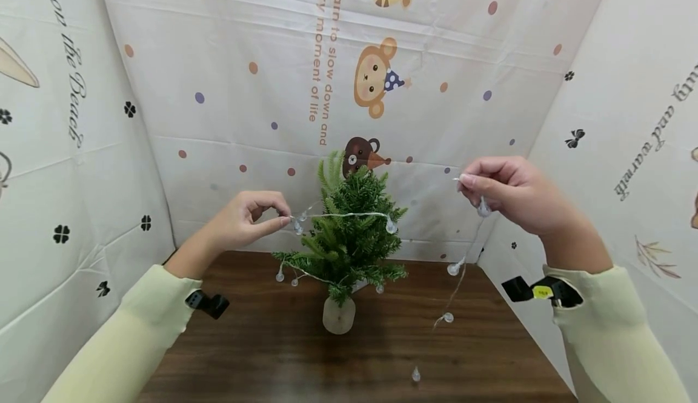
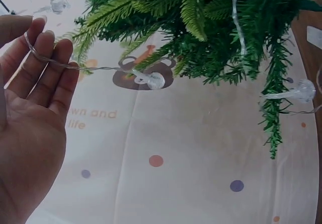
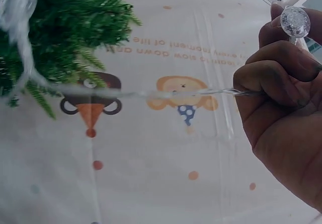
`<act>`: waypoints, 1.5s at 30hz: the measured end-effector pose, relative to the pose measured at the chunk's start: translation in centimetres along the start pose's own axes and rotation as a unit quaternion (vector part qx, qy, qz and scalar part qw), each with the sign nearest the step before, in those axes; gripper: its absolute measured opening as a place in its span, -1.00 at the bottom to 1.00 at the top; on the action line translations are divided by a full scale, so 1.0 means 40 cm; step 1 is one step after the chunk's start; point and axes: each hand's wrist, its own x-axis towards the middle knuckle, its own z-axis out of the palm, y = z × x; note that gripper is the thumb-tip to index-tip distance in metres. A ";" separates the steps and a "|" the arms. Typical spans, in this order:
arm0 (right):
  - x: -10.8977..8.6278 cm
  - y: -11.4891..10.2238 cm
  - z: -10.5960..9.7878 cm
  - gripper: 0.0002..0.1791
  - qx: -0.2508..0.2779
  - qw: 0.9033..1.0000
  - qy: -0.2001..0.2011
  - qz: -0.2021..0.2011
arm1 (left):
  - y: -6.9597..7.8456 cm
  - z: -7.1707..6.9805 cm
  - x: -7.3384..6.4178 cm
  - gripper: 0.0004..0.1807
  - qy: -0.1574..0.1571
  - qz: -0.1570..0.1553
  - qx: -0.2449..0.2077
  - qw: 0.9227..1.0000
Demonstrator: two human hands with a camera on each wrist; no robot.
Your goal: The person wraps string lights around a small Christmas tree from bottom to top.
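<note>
A small artificial Christmas tree (image 1: 360, 233) stands upright on a pale round base (image 1: 339, 318). Left of its upper branches, my left hand (image 1: 248, 218) pinches the thin clear wire of a string of lights between thumb and fingertips. From there the wire crosses the front of the tree, with a clear bulb (image 1: 391, 226) hanging at its right side. Higher up, at the right, my right hand (image 1: 509, 194) grips the same sort of wire, its fingers curled in the right wrist view. A bulb (image 1: 483, 208) shows just under those fingers, and more wire dangles below.
The tree stands on a dark wooden table (image 1: 262, 342). Another bulb (image 1: 416, 374) is near the table's front. Lower branches carry further lights, including a bulb (image 1: 280, 276) at the left. Printed white cloth (image 1: 218, 118) rises behind and at both sides.
</note>
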 end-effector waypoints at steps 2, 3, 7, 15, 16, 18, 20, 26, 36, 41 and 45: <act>-0.020 0.012 0.004 -0.73 -0.016 1.000 0.005 0.005 | -0.001 0.004 -0.006 -0.77 -0.005 0.004 0.004 1.000; -0.029 0.018 0.006 -0.73 -0.022 1.000 0.008 0.007 | -0.002 0.006 -0.009 -0.78 -0.006 0.004 0.006 1.000; -0.059 0.038 0.013 -0.73 -0.035 0.999 0.007 0.019 | -0.003 0.013 -0.016 -0.79 -0.006 0.003 0.001 1.000; -0.093 0.074 0.014 -0.70 -0.009 1.000 0.004 0.026 | -0.003 0.022 -0.012 -0.75 -0.012 0.008 0.005 1.000; -0.097 0.078 0.014 -0.70 -0.012 1.000 0.004 0.021 | -0.002 0.024 -0.011 -0.77 -0.014 0.005 0.006 1.000; -0.105 0.088 0.011 -0.68 -0.009 1.000 -0.004 0.004 | -0.003 0.028 -0.008 -0.79 -0.019 0.001 0.010 1.000; -0.116 0.098 0.008 -0.66 -0.008 1.000 -0.012 -0.010 | -0.004 0.033 -0.007 -0.80 -0.026 -0.005 0.014 1.000; -0.155 0.134 -0.007 -0.59 0.045 0.996 -0.058 -0.048 | -0.013 0.046 -0.007 -0.78 -0.040 0.002 0.054 0.998; -0.220 0.193 -0.048 -0.56 0.097 0.990 -0.086 -0.058 | -0.023 0.073 0.000 -0.79 -0.039 0.016 0.094 0.995; -0.233 0.210 -0.069 -0.55 0.110 0.990 -0.071 -0.049 | -0.019 0.076 -0.002 -0.78 -0.032 0.001 0.104 0.994; -0.236 0.213 -0.086 -0.52 0.125 0.989 -0.068 -0.042 | -0.014 0.080 -0.001 -0.76 -0.014 0.001 0.106 0.994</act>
